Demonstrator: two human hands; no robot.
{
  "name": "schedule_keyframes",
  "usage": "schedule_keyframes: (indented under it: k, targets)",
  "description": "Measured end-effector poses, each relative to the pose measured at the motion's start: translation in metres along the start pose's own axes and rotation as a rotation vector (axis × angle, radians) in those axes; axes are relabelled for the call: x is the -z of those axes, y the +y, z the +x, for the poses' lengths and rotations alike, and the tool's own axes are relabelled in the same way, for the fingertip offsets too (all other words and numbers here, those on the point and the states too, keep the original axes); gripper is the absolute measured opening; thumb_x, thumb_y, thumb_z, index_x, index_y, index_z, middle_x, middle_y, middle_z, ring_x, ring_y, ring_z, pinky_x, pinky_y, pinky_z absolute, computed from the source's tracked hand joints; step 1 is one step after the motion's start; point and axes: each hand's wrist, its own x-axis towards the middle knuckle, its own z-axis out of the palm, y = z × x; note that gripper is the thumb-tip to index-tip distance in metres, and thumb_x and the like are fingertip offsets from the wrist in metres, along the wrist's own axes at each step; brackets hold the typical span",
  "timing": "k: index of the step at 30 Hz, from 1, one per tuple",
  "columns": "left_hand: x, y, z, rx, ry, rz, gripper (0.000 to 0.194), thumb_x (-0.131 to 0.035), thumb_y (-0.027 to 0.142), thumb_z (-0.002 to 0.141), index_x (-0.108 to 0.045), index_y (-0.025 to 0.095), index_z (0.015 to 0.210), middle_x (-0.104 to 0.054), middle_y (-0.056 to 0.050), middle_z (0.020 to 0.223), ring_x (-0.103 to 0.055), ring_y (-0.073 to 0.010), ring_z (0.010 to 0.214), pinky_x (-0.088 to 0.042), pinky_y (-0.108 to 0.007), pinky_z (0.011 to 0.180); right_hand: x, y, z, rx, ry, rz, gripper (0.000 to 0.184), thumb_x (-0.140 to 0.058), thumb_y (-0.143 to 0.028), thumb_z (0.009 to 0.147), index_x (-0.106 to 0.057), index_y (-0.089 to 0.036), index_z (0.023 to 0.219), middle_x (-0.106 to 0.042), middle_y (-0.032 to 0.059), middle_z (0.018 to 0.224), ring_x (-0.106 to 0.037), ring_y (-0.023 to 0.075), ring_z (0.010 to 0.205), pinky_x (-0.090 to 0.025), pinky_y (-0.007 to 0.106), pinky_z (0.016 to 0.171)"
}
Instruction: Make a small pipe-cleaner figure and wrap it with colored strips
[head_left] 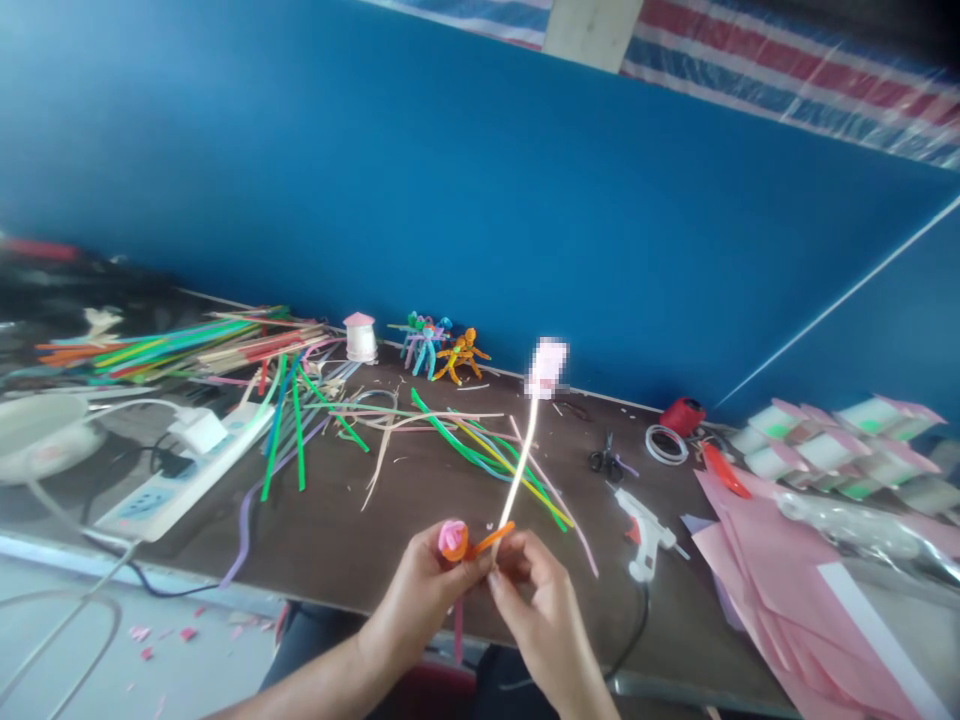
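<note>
My left hand (pixel 431 570) is closed around a small pink and orange coil of pipe cleaner (pixel 453 540), pinching it between thumb and fingers. An orange pipe cleaner end (pixel 491 539) runs from the coil across to my right hand (pixel 536 590). The right thumb and fingers are pinched on that orange end. A pink strand (pixel 458 630) hangs below the left hand. Just behind the hands, a pale stem (pixel 519 470) rises to a pixelated top; its lower end is hidden by my fingers, so I cannot tell whether they touch it.
Loose pipe cleaners (pixel 480 450) lie mid-table, with a bigger pile (pixel 195 345) at left beside a power strip (pixel 187 480). Pipe-cleaner figures (pixel 457 355) stand by the wall. Black scissors (pixel 606 458), a glue gun (pixel 643 530), pink sheets (pixel 772 580) and white rolls (pixel 825 455) are at right.
</note>
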Motion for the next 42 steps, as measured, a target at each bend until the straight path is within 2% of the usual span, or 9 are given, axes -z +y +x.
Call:
schedule_keyframes:
  k: [3,9,19,22,26,29,32,37,42]
  targets:
    - [0.002,-0.003,0.002,0.031,0.005,0.01,0.037,-0.075,0.035,0.055,-0.046,0.014,0.059,-0.046,0.006,0.053,-0.042,-0.0057,0.051,-0.036,-0.016,0.051,-0.001,0.007,0.001,0.051,0.082,-0.159,0.004,-0.051,-0.015,0.075,-0.053,-0.017,0.078,-0.059,0.0027,0.078,-0.056,0.0153,0.073,-0.045,0.025,0.069]
    - [0.006,-0.016,0.006,0.201,0.028,-0.099,0.032,-0.077,0.03,0.053,-0.051,0.012,0.062,-0.051,0.004,0.054,-0.047,-0.0062,0.05,-0.038,-0.017,0.05,-0.003,0.019,0.001,-0.023,0.115,-0.302,0.005,-0.05,-0.017,0.075,-0.056,-0.016,0.076,-0.061,0.0021,0.071,-0.057,0.0157,0.066,-0.044,0.026,0.065]
    - [0.022,-0.015,0.013,0.494,-0.075,-0.165,0.028,-0.069,0.034,0.063,-0.058,0.012,0.076,-0.063,-0.003,0.065,-0.059,-0.0137,0.056,-0.044,-0.023,0.053,0.002,0.031,0.009,-0.163,-0.01,0.124,0.013,-0.061,-0.027,0.072,-0.058,-0.014,0.071,-0.061,0.0016,0.064,-0.056,0.0148,0.061,-0.044,0.025,0.059]
    - [0.026,-0.008,0.013,0.46,-0.142,-0.086,0.025,-0.067,0.032,0.063,-0.06,0.013,0.076,-0.062,-0.002,0.066,-0.059,-0.0137,0.061,-0.042,-0.022,0.055,0.005,0.038,0.01,-0.197,-0.055,0.145,0.01,-0.062,-0.023,0.07,-0.058,-0.015,0.07,-0.057,-0.0012,0.062,-0.053,0.0123,0.059,-0.041,0.023,0.058]
    - [0.031,0.005,0.017,0.231,-0.262,0.242,0.032,-0.069,0.02,0.057,-0.062,0.015,0.089,-0.063,0.0,0.071,-0.056,-0.0124,0.069,-0.04,-0.02,0.065,0.009,0.038,0.011,-0.248,-0.118,0.062,0.01,-0.063,-0.021,0.066,-0.056,-0.015,0.066,-0.049,-0.0055,0.055,-0.044,0.0087,0.052,-0.034,0.02,0.052]
    - [0.032,0.009,0.025,0.152,-0.4,0.506,0.02,-0.065,0.021,0.058,-0.065,0.013,0.076,-0.064,-0.001,0.07,-0.055,-0.0148,0.069,-0.04,-0.021,0.065,0.009,0.037,0.011,-0.259,-0.161,0.064,0.012,-0.063,-0.022,0.066,-0.054,-0.015,0.065,-0.047,-0.0064,0.053,-0.042,0.008,0.051,-0.033,0.02,0.051]
    - [0.032,0.005,0.03,0.114,-0.44,0.644,0.015,-0.06,0.02,0.058,-0.065,0.012,0.07,-0.062,0.0,0.064,-0.052,-0.0145,0.063,-0.038,-0.02,0.059,0.007,0.039,0.011,-0.216,-0.18,0.087,0.009,-0.061,-0.018,0.066,-0.054,-0.015,0.067,-0.048,-0.0061,0.057,-0.043,0.0084,0.054,-0.034,0.019,0.053]
    - [0.035,-0.004,0.029,0.168,-0.527,0.661,0.01,-0.054,0.017,0.057,-0.063,0.013,0.06,-0.05,0.004,0.049,-0.04,-0.0098,0.048,-0.032,-0.019,0.048,0.006,0.043,0.009,-0.157,-0.202,0.038,0.008,-0.058,-0.013,0.068,-0.056,-0.016,0.075,-0.05,-0.0054,0.062,-0.046,0.009,0.058,-0.037,0.02,0.057]
    - [0.034,-0.007,0.023,0.253,-0.462,0.675,0.011,-0.054,0.023,0.059,-0.06,0.014,0.06,-0.046,0.004,0.047,-0.039,-0.0092,0.045,-0.029,-0.019,0.044,0.01,0.037,0.01,-0.129,-0.236,-0.076,0.01,-0.053,-0.009,0.068,-0.054,-0.017,0.073,-0.05,-0.0057,0.06,-0.047,0.0092,0.056,-0.038,0.019,0.055]
